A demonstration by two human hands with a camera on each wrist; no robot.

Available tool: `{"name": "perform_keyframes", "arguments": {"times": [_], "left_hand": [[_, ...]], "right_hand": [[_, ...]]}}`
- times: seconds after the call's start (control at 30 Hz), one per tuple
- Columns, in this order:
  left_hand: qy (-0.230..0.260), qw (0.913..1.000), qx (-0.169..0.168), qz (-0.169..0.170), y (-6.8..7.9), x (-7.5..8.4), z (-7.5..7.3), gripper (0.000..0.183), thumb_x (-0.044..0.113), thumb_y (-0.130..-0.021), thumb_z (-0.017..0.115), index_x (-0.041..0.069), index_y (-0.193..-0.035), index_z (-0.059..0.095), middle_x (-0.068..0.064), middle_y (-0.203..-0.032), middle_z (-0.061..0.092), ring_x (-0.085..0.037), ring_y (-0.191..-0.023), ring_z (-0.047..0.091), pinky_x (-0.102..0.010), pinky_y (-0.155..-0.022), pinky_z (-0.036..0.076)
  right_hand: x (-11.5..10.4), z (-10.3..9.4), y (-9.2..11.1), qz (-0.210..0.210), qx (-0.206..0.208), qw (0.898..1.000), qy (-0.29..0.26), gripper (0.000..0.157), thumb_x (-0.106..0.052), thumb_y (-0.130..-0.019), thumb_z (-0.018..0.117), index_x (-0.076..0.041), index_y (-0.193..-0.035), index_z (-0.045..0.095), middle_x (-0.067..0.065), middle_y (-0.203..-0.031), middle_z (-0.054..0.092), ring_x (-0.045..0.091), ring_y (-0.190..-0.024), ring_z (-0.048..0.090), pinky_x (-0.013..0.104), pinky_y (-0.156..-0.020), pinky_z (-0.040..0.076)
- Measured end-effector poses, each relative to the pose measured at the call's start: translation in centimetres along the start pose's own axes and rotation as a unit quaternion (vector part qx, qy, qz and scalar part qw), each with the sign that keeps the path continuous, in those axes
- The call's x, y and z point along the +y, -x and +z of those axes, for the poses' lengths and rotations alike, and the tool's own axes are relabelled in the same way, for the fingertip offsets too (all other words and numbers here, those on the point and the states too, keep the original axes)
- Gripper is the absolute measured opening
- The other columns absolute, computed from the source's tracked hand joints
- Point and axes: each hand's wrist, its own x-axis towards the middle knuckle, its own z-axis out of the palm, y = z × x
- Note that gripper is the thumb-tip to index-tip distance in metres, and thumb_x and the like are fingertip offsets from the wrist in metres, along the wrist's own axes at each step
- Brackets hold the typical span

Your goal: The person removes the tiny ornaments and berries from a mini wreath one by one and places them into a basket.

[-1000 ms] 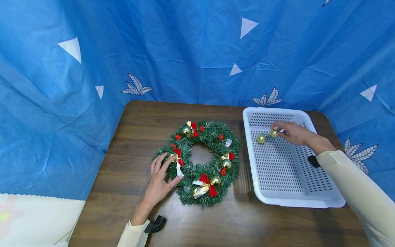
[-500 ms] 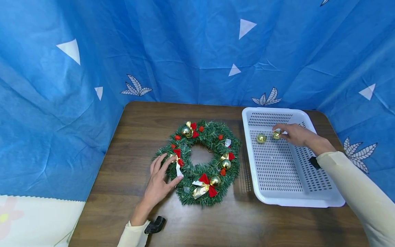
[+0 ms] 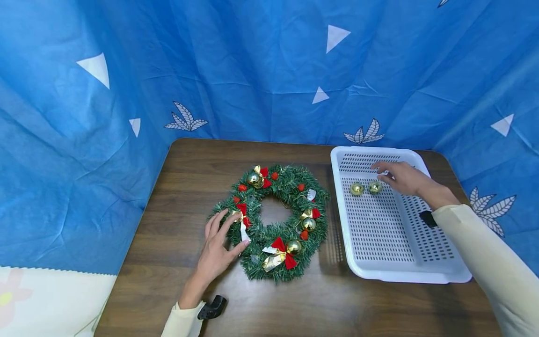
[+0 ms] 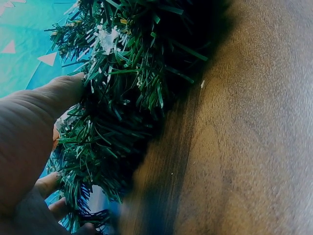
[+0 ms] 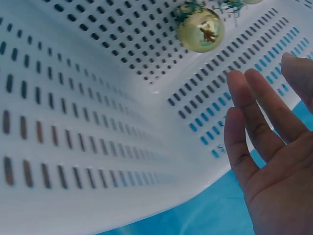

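Note:
On the table lies a round green Christmas wreath [image 3: 286,269] with red and gold bows, gold baubles and red berries. My left hand [image 3: 216,252] rests on its left side, fingers spread over the needles beside a bow. In the left wrist view the thumb [image 4: 61,93] touches the greenery. Two gold baubles sit side by side in a white plastic basket: one bauble [image 3: 357,189] on the left, the other bauble [image 3: 375,187] on the right. Just above and right of that second bauble is my right hand [image 3: 402,179], holding nothing, its fingers apart from it.
The white basket [image 3: 381,279], with slotted floor and walls, stands on the right of the brown wooden table [image 3: 168,187]. A blue curtain [image 3: 252,70] hangs behind the table and along its sides. A pale cloth with a flower print [image 3: 50,299] shows at lower left.
My right hand has set the second gold bauble down in the basket beside the first, let go of it and lifted slightly. The left hand has stayed on the wreath.

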Motion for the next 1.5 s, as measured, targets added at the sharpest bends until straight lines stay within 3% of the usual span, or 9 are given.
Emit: {"name": "perform_keyframes", "arguments": {"times": [0.23, 0.57, 0.87, 1.1, 1.5], "left_hand": [[0.0, 1.0, -0.001, -0.003, 0.2, 0.0, -0.1, 0.073, 0.029, -0.082, 0.084, 0.024, -0.147, 0.05, -0.014, -0.16, 0.031, -0.04, -0.147, 0.02, -0.07, -0.107, 0.03], [0.004, 1.0, -0.006, -0.005, 0.0, 0.2, 0.0, 0.072, 0.03, -0.083, 0.083, 0.025, -0.147, 0.05, -0.013, -0.161, 0.03, -0.038, -0.148, 0.019, -0.069, -0.108, 0.029], [0.001, 1.0, 0.003, 0.008, -0.1, 0.2, 0.2, 0.072, 0.029, -0.082, 0.084, 0.024, -0.146, 0.051, -0.015, -0.16, 0.032, -0.04, -0.146, 0.021, -0.07, -0.106, 0.031], [-0.008, 0.9999, 0.008, 0.006, 0.2, 0.0, 0.1, 0.072, 0.029, -0.08, 0.085, 0.024, -0.144, 0.053, -0.016, -0.159, 0.033, -0.041, -0.146, 0.021, -0.071, -0.106, 0.031], [0.0, 1.0, 0.005, -0.001, 0.1, 0.3, 0.0, 0.073, 0.03, -0.08, 0.085, 0.024, -0.145, 0.052, -0.015, -0.159, 0.033, -0.039, -0.146, 0.021, -0.07, -0.107, 0.03]], "right_hand": [[-1.8, -0.7, -0.6, -0.006, 0.013, 1.0, -0.016, 0.039, -0.011, -0.1, 0.061, -0.002, -0.137, 0.054, 0.026, -0.128, 0.063, 0.044, -0.112, 0.064, 0.06, -0.094, 0.05], [-4.0, -1.7, -1.3, -0.022, 0.031, 0.999, -0.029, 0.039, -0.011, -0.099, 0.062, -0.003, -0.137, 0.056, 0.022, -0.132, 0.062, 0.039, -0.106, 0.067, 0.058, -0.092, 0.052], [-6.5, -2.1, -2.3, -0.087, 0.04, 0.995, -0.035, 0.037, -0.012, -0.098, 0.064, -0.001, -0.133, 0.058, 0.019, -0.128, 0.066, 0.034, -0.104, 0.068, 0.055, -0.093, 0.053], [-9.4, -1.9, -3.9, -0.152, 0.022, 0.988, -0.036, 0.034, -0.015, -0.1, 0.062, -0.002, -0.132, 0.059, 0.016, -0.125, 0.067, 0.028, -0.103, 0.068, 0.049, -0.089, 0.055], [-13.3, -1.8, -6.5, -0.192, -0.004, 0.981, -0.024, 0.036, -0.021, -0.101, 0.061, -0.006, -0.133, 0.059, 0.012, -0.128, 0.066, 0.028, -0.11, 0.066, 0.048, -0.093, 0.053]]}}
